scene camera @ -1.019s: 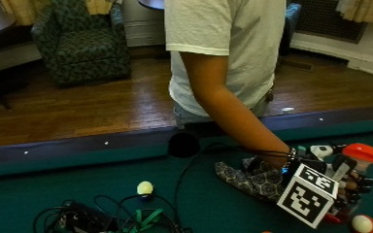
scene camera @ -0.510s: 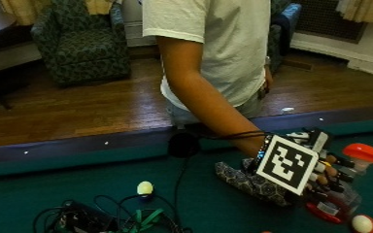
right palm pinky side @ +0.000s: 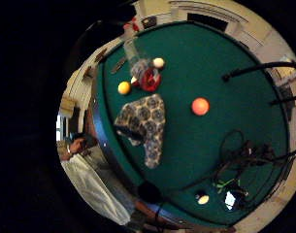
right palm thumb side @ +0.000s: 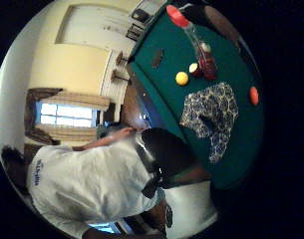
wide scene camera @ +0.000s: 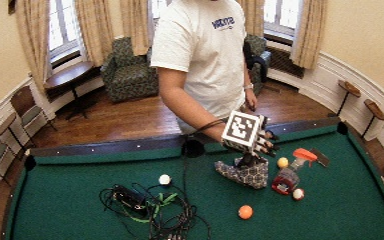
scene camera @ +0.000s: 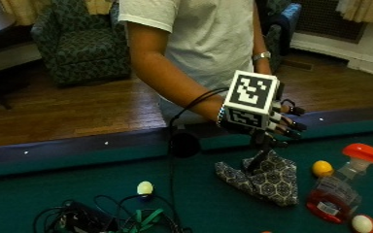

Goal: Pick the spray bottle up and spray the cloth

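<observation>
- I see the gloved right hand (scene camera: 283,124) raised above the green tabletop (scene camera: 76,179), over the near-rail side of the cloth (scene camera: 264,177). It touches neither the cloth nor the bottle.
- The fingers (scene camera: 295,127) extend outward, roughly straight and spread, with nothing in them; I record them as released.
- The cloth, dark with a pale patterned print, lies crumpled on the tabletop just below the hand. One part of it is peaked upward beneath the palm. Both palm views show it spread on the felt beside the rail (right palm pinky side: 142,124) (right palm thumb side: 211,114).
- The spray bottle (scene camera: 342,187) stands on the tabletop just beside the cloth, on the side away from the cables. It has an orange-red trigger head (scene camera: 367,154), a clear body and red liquid in the lower part. It is unheld.
- A yellow ball (scene camera: 322,168) lies between the cloth and the bottle, close to both. A white ball (scene camera: 362,224) lies by the bottle's base.
- A pale ball (scene camera: 145,188) lies well apart from the cloth, near a tangle of black and green cables (scene camera: 102,218).
- The wide outside view shows an orange ball (wide scene camera: 245,212) on open felt, apart from the cloth.
- The person stands against the rail; the bare hand is off the tabletop.
</observation>
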The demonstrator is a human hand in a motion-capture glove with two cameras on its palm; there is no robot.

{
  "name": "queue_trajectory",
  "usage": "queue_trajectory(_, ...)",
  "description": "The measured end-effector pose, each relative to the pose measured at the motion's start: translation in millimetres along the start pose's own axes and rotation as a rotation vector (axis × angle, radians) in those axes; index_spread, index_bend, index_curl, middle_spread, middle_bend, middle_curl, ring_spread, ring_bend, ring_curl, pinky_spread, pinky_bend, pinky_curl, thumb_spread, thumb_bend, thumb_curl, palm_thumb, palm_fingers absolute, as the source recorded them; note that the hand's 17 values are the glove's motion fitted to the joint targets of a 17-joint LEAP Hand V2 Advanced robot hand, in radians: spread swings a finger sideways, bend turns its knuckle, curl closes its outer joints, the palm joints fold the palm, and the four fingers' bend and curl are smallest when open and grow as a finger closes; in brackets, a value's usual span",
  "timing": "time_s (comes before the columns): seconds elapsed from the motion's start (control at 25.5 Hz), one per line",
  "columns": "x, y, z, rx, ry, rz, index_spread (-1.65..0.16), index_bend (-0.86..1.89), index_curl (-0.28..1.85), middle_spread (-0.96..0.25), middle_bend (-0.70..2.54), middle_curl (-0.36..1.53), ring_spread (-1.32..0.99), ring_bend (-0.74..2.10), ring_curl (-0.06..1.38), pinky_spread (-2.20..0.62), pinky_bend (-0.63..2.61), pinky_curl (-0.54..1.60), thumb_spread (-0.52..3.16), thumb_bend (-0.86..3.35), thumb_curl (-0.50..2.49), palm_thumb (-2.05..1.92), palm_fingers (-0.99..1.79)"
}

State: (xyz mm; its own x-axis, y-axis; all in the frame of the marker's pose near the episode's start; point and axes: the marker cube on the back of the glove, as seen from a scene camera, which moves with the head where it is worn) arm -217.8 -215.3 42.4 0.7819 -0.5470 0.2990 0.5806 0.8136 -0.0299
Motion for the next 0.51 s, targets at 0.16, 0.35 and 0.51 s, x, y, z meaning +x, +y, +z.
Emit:
queue_trajectory(0.16,-19.4,26.2,-8.7,-0.013,0.038,-0.042,-0.43,0.15,0.33,-0.14,0.22,0.38,-0.12,0.24,0.32,0.21,0.20,0.34,1.05,-0.03,0.39,0.40,0.42)
queue_trajectory(0.35,-34.0,51.6,-13.7,-0.020,0.056,-0.063,-0.43,0.15,0.32,-0.14,0.21,0.38,-0.12,0.23,0.31,0.21,0.19,0.34,1.05,-0.03,0.38,0.39,0.43)
queue_trajectory(0.51,-38.4,63.2,-12.4,-0.029,0.066,-0.065,-0.43,0.15,0.32,-0.13,0.20,0.37,-0.12,0.23,0.31,0.21,0.20,0.34,1.05,-0.03,0.36,0.39,0.43)
